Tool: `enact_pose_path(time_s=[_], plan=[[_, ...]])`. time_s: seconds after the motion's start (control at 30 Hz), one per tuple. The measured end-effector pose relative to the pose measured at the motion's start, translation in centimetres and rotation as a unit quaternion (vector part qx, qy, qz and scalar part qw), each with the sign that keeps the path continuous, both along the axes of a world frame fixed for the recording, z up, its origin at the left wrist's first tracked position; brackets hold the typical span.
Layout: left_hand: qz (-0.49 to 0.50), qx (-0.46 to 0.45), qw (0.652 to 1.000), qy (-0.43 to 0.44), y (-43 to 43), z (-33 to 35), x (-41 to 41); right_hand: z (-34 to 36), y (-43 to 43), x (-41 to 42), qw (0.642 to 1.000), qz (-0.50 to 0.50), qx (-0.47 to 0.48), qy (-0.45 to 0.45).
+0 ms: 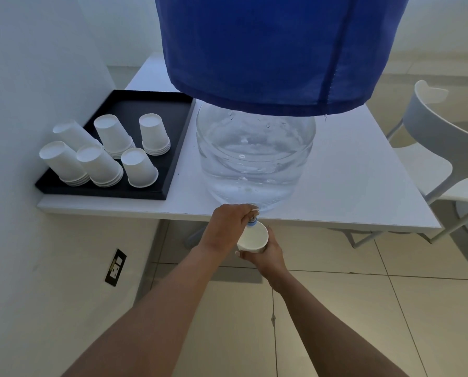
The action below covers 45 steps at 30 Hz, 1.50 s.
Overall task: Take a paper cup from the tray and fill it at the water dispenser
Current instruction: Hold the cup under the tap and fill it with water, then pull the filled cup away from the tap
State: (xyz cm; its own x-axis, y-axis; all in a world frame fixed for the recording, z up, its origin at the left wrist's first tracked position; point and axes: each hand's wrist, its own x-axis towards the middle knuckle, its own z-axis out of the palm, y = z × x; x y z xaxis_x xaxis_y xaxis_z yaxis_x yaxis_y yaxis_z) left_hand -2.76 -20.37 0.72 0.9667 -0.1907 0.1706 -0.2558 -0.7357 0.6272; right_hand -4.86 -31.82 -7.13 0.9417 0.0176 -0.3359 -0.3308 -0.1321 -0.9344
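Now the right hand (265, 253) wraps around the paper cup (253, 238) and holds it just under the tap (251, 220) at the table edge. The left hand (230, 221) pinches the tap. To fill it well, the cup should stay straight under the tap, and the left hand should let go before water reaches the top.

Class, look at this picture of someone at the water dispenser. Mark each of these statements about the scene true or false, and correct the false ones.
1. The right hand holds a white paper cup under the tap. True.
2. The left hand rests on the black rectangular tray. False: it is at the small blue tap.
3. The cups on the tray stand upside down. True.
4. The clear water jug is covered by a red cloth. False: the cloth cover is blue.
5. The white table stands on carpet. False: the floor is tiled.
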Motion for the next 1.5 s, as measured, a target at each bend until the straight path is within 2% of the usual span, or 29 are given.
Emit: enact_pose_path(time_s=[0.17, 0.23, 0.47, 0.77, 1.0, 1.07, 1.17, 1.27, 1.37, 1.5], plan=[[-0.040, 0.007, 0.999, -0.018, 0.3, 0.0, -0.5, 0.0, 0.0, -0.1, 1.000, 0.000, -0.007, 0.000], [-0.067, 0.037, 0.996, -0.056, 0.4, -0.3, -0.6, 0.1, -0.1, -0.2, 1.000, 0.000, -0.007, 0.003], [-0.119, 0.168, 0.974, -0.096, 1.3, -1.9, -0.9, 0.4, 0.1, -0.4, 1.000, 0.000, 0.005, 0.003], [-0.101, 0.121, 0.976, -0.148, 1.2, -3.6, -2.2, 0.6, 0.3, -0.8, 1.000, -0.006, 0.003, -0.007], [-0.059, -0.022, 0.995, -0.072, 1.0, -3.9, -3.4, 0.1, -0.4, -2.2, 1.000, -0.025, 0.016, -0.002], [-0.049, -0.039, 0.997, -0.042, 0.8, -4.2, -4.3, -0.1, -0.6, -3.0, 0.999, -0.032, 0.013, -0.006], [0.019, -0.084, 0.996, 0.025, 0.7, -5.0, -5.7, -0.1, -1.1, -3.9, 0.999, -0.039, 0.014, -0.008], [0.087, -0.174, 0.969, 0.150, 0.1, -5.8, -6.7, 0.0, -1.7, -4.9, 0.999, -0.043, 0.004, -0.005], [0.082, -0.189, 0.941, 0.268, -1.0, -6.1, -7.4, 0.0, -2.6, -5.9, 0.999, -0.044, -0.020, -0.008], [0.055, -0.264, 0.911, 0.312, -2.6, -5.6, -7.9, 0.4, -3.9, -7.1, 0.998, -0.055, -0.026, -0.020]])
